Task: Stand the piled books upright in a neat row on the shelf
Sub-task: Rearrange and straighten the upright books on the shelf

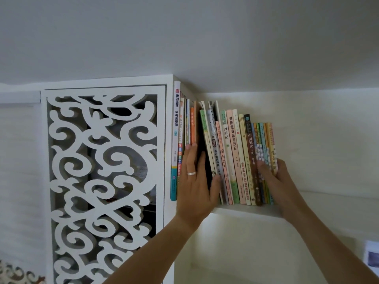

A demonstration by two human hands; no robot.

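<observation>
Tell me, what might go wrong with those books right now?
The books lean left over a dark gap where the left hand rests; if it pulls away, they may topple into it. The thin books at the right end are propped only by the right hand, so they could slide off the shelf.

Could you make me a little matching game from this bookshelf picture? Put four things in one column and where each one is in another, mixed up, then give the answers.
Things:
1. left hand
2. right hand
3. tall white-spined book
4. carved white panel

Places:
A. at the row's far left end, against the cabinet side
B. at the right end of the row of books
C. left of the shelf, on the cabinet front
D. at the dark gap in the row, wearing a ring

Pairs: 1-D, 2-B, 3-A, 4-C
</observation>
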